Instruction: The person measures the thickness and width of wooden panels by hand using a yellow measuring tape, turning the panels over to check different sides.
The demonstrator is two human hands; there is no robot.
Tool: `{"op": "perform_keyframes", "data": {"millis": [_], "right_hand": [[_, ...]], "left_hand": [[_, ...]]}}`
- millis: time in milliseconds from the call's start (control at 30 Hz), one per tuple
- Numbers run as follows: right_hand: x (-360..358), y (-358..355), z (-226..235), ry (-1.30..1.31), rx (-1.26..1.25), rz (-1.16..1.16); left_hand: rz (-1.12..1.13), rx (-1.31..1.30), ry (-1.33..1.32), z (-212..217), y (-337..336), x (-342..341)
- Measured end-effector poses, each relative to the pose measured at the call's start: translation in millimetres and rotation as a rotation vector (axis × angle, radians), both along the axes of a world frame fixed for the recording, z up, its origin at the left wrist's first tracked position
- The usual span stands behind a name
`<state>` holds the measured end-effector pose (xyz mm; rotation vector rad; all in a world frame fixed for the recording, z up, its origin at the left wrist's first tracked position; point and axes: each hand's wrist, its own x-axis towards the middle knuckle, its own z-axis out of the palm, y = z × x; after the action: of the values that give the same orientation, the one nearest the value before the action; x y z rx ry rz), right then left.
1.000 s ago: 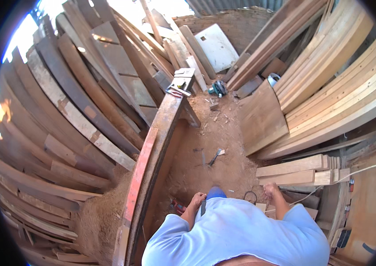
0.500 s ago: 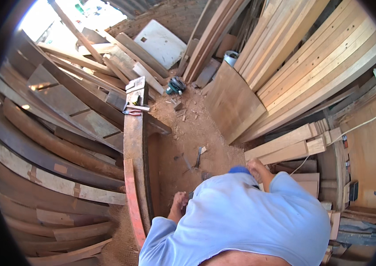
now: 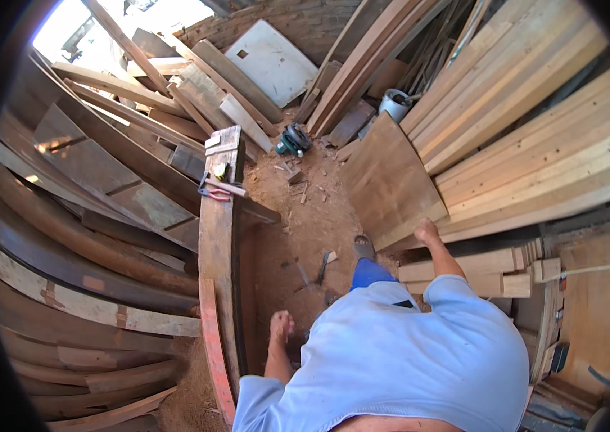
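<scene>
- Right hand (image 3: 427, 232): reaching out to the edge of a broad, flat brown wooden panel (image 3: 390, 180) that leans against the stacked boards; fingers rest on or just at its lower right corner. Whether the grip has closed round the edge cannot be told.
- Left hand (image 3: 280, 325): curled into a loose fist, holding nothing visible, hanging low beside a long, narrow, weathered plank (image 3: 220, 237) with a reddish-painted near end.
- Brown wooden panel: smooth-faced, roughly rectangular, standing tilted on the dirt floor (image 3: 297, 223) between the plank and the pale boards.
- Risk, as a judgement: the panel stands on loose soil; a pull at one corner could let it slide or tip toward the person's foot (image 3: 364, 247), just beside its lower edge.
- Further risk: scraps and a small hammer-like tool (image 3: 321, 265) lie on the floor near the feet, a tripping hazard while carrying.
- On the plank's far end: red-handled pliers (image 3: 213, 193), lying flat.
- Pale, fresh-sawn timber boards (image 3: 535, 137): long, straight, clean-grained, stacked at a slant on the right.
- Dark, curved, aged planks (image 3: 82, 245): rough, stained, heaped on the left.
- Farther off: a dark green power tool (image 3: 293, 138) on the floor, a white-grey bucket (image 3: 395, 103), a white flat sheet (image 3: 272, 61) against a brick wall.
</scene>
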<state>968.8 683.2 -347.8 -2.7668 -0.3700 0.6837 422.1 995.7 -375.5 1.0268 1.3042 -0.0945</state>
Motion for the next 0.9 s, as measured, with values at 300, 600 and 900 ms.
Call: {"op": "perform_keyframes", "data": {"millis": [300, 600, 900], "right_hand": [[155, 41, 24, 0.190, -0.143, -0.317], [211, 54, -32, 0.291, -0.330, -0.211], [199, 79, -47, 0.294, -0.337, -0.312]], "left_hand": [[-0.265, 0.110, 0.408, 39, -91, 11], [0.114, -0.096, 0.112, 56, -52, 183], [0.038, -0.125, 0.152, 65, -71, 217]]}}
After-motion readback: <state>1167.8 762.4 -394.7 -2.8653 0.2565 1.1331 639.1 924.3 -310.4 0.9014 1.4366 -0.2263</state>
